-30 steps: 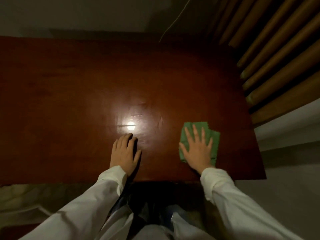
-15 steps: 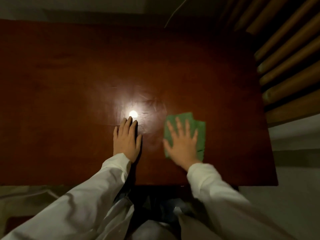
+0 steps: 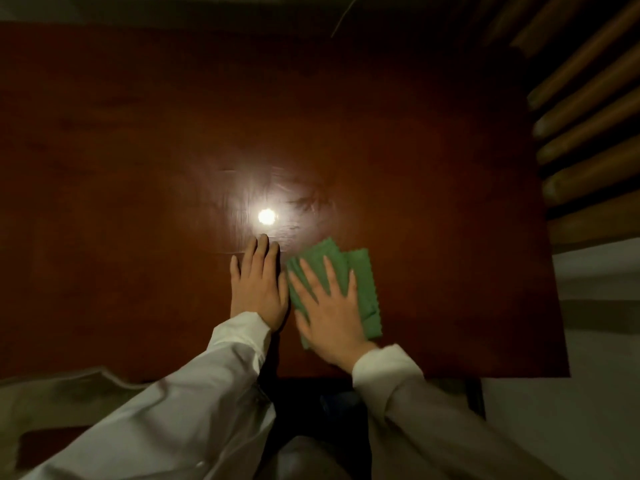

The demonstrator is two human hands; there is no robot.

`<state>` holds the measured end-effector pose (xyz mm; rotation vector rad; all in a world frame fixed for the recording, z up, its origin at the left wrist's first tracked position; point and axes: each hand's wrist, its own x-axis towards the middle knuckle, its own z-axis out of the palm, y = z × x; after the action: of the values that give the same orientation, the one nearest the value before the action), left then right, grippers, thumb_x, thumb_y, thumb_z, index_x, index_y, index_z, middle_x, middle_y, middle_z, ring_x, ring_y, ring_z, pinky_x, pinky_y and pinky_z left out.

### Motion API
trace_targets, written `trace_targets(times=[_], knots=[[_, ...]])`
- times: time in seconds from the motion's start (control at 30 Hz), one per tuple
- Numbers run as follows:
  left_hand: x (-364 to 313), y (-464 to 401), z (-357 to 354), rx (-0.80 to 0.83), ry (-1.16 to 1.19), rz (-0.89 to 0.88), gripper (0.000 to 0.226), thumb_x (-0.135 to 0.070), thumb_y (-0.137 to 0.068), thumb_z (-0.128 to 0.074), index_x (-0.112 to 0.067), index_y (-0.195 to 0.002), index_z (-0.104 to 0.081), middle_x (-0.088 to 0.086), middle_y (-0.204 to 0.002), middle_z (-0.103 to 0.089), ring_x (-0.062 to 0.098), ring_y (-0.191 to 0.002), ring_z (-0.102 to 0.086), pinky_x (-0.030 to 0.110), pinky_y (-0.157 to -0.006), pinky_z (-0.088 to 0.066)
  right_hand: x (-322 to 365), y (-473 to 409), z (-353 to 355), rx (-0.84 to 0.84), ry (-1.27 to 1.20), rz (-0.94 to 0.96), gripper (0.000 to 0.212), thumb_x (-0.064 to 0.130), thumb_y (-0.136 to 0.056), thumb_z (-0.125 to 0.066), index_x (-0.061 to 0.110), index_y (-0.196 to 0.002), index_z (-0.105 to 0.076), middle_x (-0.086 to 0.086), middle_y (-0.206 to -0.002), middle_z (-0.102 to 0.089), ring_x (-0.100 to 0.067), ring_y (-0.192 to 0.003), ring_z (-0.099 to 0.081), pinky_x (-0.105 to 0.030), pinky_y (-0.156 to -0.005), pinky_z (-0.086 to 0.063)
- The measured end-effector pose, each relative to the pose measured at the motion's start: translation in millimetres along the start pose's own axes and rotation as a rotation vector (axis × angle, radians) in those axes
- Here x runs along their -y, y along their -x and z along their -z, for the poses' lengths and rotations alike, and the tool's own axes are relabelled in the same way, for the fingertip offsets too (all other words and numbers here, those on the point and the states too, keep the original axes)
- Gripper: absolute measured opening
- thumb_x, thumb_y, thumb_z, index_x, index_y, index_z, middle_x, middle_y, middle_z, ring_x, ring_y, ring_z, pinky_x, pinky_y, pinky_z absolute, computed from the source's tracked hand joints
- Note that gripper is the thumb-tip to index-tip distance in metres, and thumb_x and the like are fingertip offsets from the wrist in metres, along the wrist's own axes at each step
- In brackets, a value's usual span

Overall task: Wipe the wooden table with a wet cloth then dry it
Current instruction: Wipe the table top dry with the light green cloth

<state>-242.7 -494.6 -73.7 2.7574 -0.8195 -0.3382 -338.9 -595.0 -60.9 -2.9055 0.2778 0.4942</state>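
A dark reddish wooden table point(image 3: 433, 168) fills most of the view, with a bright lamp reflection and faint smear marks near its middle. A folded green cloth point(image 3: 360, 289) lies near the table's front edge. My right hand point(image 3: 329, 306) presses flat on the cloth with fingers spread, covering its left and lower part. My left hand point(image 3: 258, 289) rests flat on the bare wood right beside it, fingers together, nearly touching the cloth's left edge. Both arms wear white sleeves.
Wooden slats of a chair or bench point(image 3: 588, 133) stand past the table's right edge. Pale floor point(image 3: 595, 341) shows at the lower right. A thin cord point(image 3: 343, 19) hangs at the table's far side. Light fabric point(image 3: 52, 396) lies at the lower left.
My right hand has slid the green cloth leftward along the front of the table until it sits next to my left hand. My left hand has stayed in place.
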Motion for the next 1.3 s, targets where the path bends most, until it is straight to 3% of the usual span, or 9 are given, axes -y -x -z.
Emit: trace_targets(times=[0.17, 0.33, 0.5, 0.63, 0.73, 0.9, 1.03, 1.2, 1.3], knots=[[1, -1, 0, -0.022, 0.008, -0.013, 0.054, -0.03, -0.087, -0.029, -0.006, -0.133, -0.043, 0.016, -0.142, -0.039, 0.03, -0.134, -0.03, 0.053, -0.106, -0.019, -52, -25, 14, -0.074, -0.001, -0.183, 0.061, 0.048, -0.087, -0.024, 0.029, -0.143, -0.036, -0.002, -0.15, -0.034, -0.036, -0.137, -0.031, -0.066, -0.101, -0.024], [2, -1, -1, -0.039, 0.017, -0.019, 0.052, -0.029, -0.088, -0.03, -0.006, -0.132, -0.043, 0.016, -0.142, -0.04, 0.029, -0.134, -0.029, 0.051, -0.106, -0.015, -74, -87, 44, -0.059, -0.103, -0.432, 0.059, 0.051, -0.098, -0.015, 0.031, -0.149, 0.006, 0.004, -0.158, 0.011, -0.031, -0.143, 0.013, -0.061, -0.109, 0.006], [4, -1, 0, -0.029, 0.001, -0.026, 0.052, -0.027, -0.088, -0.03, -0.005, -0.132, -0.045, 0.016, -0.14, -0.043, 0.031, -0.132, -0.034, 0.054, -0.103, -0.021, -20, -73, 32, -0.052, 0.054, -0.056, 0.056, 0.047, -0.098, -0.016, 0.033, -0.149, 0.002, 0.004, -0.159, 0.005, -0.031, -0.144, 0.006, -0.06, -0.11, 0.0], [6, -1, 0, -0.022, 0.008, -0.03, 0.052, -0.027, -0.088, -0.029, -0.006, -0.134, -0.042, 0.015, -0.142, -0.04, 0.029, -0.133, -0.031, 0.052, -0.104, -0.021, -30, -47, 19, -0.058, 0.087, 0.117, 0.058, 0.041, -0.088, -0.024, 0.03, -0.145, -0.031, 0.001, -0.152, -0.031, -0.03, -0.14, -0.027, -0.06, -0.105, -0.024], [5, -1, 0, -0.017, 0.004, -0.027, 0.053, -0.029, -0.088, -0.027, -0.006, -0.133, -0.043, 0.015, -0.142, -0.04, 0.03, -0.134, -0.031, 0.051, -0.105, -0.019, -89, -45, 24, -0.107, -0.007, -0.15, 0.061, 0.04, -0.084, -0.029, 0.028, -0.143, -0.038, -0.004, -0.149, -0.037, -0.034, -0.137, -0.032, -0.064, -0.101, -0.028], [4, -1, 2, -0.008, 0.016, -0.019, 0.055, -0.031, -0.088, -0.024, -0.007, -0.134, -0.042, 0.014, -0.144, -0.038, 0.03, -0.136, -0.028, 0.049, -0.107, -0.015, -121, -56, 36, -0.113, -0.082, -0.579, 0.06, 0.046, -0.098, -0.024, 0.03, -0.15, 0.001, -0.002, -0.159, 0.004, -0.032, -0.144, 0.006, -0.062, -0.11, 0.0], [4, -1, 3, 0.014, 0.012, -0.022, 0.055, -0.03, -0.088, -0.025, -0.007, -0.134, -0.043, 0.014, -0.144, -0.038, 0.03, -0.135, -0.03, 0.051, -0.107, -0.018, -42, -56, 23, -0.101, -0.019, -0.279, 0.061, 0.047, -0.096, -0.029, 0.029, -0.15, -0.006, -0.004, -0.159, -0.001, -0.036, -0.144, -0.001, -0.065, -0.107, -0.001], [5, 0, 3, 0.023, 0.035, -0.017, 0.056, -0.03, -0.087, -0.025, -0.007, -0.136, -0.041, 0.013, -0.144, -0.037, 0.029, -0.135, -0.029, 0.049, -0.107, -0.017, -12, -34, 11, -0.031, 0.077, 0.044, 0.061, 0.048, -0.086, -0.023, 0.03, -0.142, -0.038, -0.002, -0.151, -0.034, -0.032, -0.138, -0.029, -0.061, -0.104, -0.026], [4, -1, 4, 0.01, 0.035, -0.021, 0.053, -0.027, -0.089, -0.027, -0.008, -0.136, -0.04, 0.012, -0.145, -0.037, 0.029, -0.136, -0.028, 0.046, -0.107, -0.014, -67, -40, 19, -0.132, -0.019, -0.134, 0.061, 0.049, -0.083, -0.033, 0.029, -0.141, -0.041, -0.005, -0.148, -0.039, -0.034, -0.135, -0.035, -0.063, -0.1, -0.029]])
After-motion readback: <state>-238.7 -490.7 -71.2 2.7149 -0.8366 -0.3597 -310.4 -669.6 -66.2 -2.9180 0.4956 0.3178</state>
